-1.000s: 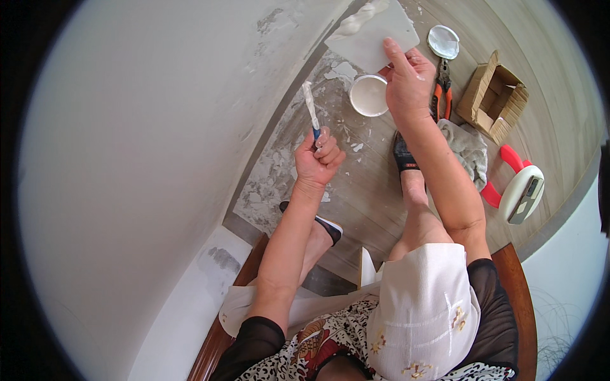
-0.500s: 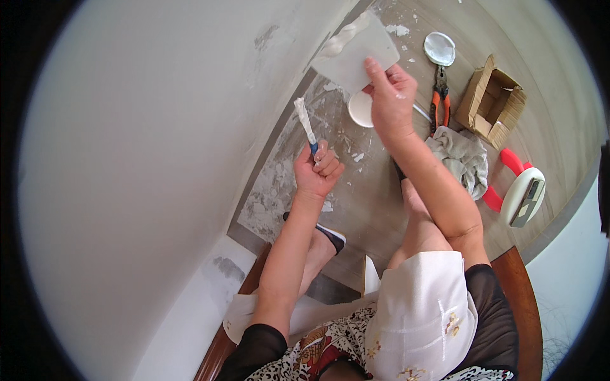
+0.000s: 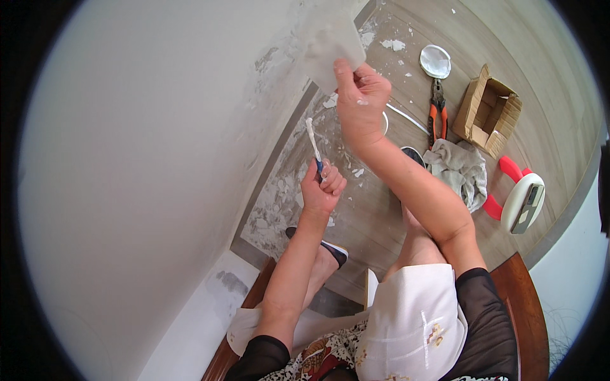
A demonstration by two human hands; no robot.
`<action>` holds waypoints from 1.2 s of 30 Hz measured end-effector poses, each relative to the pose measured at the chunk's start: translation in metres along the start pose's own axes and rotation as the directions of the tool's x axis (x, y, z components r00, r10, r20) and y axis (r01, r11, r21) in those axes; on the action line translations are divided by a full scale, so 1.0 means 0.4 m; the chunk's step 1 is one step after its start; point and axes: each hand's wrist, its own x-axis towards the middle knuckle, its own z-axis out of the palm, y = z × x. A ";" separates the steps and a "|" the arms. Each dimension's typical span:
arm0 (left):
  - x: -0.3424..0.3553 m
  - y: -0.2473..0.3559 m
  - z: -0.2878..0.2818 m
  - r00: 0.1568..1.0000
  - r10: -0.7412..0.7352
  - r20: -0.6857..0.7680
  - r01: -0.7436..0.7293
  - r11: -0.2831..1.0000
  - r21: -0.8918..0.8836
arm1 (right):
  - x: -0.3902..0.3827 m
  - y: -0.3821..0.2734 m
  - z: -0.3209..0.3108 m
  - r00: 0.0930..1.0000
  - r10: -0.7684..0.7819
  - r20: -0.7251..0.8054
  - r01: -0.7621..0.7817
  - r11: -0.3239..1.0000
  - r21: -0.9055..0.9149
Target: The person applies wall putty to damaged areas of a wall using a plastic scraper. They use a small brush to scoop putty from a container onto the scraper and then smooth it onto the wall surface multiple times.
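Observation:
My right hand is closed on the near edge of a translucent plastic scraper, thumb on top. The scraper meets or nearly meets the grey-smeared patch low on the white wall; contact is hard to make out. In my left hand is a narrow putty knife with a blue handle, its blade coated in white putty and pointing up, apart from the wall. A white bowl sits on the floor, mostly hidden behind my right hand and wrist.
White flakes litter the floor along the wall. Farther right lie a putty-filled round lid, orange-handled pliers, an open cardboard box, a grey rag and a red-and-white stool-like object bearing a phone.
My right hand has moved left with the scraper, bringing it against or close to the wall. White putty on its edge no longer shows. My left hand sits slightly lower and farther right.

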 end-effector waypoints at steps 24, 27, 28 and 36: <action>-0.019 -0.069 -0.120 0.977 0.046 -0.206 -0.045 0.999 0.010 | -0.206 0.030 -0.023 0.608 -0.490 0.625 0.706 0.694 -0.142; -0.013 -0.064 -0.067 0.967 -0.048 -0.249 0.083 0.988 0.132 | -0.076 0.000 -0.047 0.730 -0.562 0.389 0.680 0.653 -0.334; -0.017 -0.056 -0.063 0.980 -0.089 -0.179 0.108 0.989 0.099 | -0.028 -0.001 -0.035 0.754 -0.582 0.304 0.657 0.661 -0.363; -0.015 -0.072 -0.040 0.984 -0.166 -0.060 0.169 0.984 0.054 | 0.050 0.014 0.060 0.697 -0.642 0.319 0.716 0.601 -0.355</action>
